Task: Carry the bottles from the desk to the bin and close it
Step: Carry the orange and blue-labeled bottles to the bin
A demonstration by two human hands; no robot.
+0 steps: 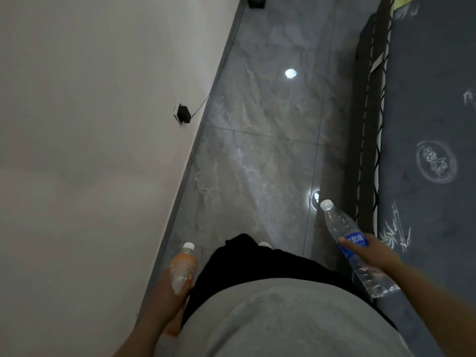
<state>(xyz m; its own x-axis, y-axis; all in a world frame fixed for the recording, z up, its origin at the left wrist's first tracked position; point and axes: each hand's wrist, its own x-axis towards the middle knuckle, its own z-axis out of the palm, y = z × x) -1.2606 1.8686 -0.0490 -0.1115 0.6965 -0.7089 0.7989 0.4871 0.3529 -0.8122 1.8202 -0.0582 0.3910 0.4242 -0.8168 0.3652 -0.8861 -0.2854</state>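
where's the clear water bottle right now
In the head view, the clear water bottle is low on the right, held in the right hand over the grey floor, beside the dark mattress.

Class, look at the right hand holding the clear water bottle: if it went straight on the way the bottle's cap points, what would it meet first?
Probably nothing close. The right hand aims the clear water bottle forward and slightly left, over open grey floor; the bed lies to its right. Depth is uncertain.

1. A pale wall fills the left of the frame.
2. A black plug sits on it mid-left, its cord running toward the floor.
3. Grey marbled floor tiles fill the centre.
4. A dark patterned mattress lies along the right edge.
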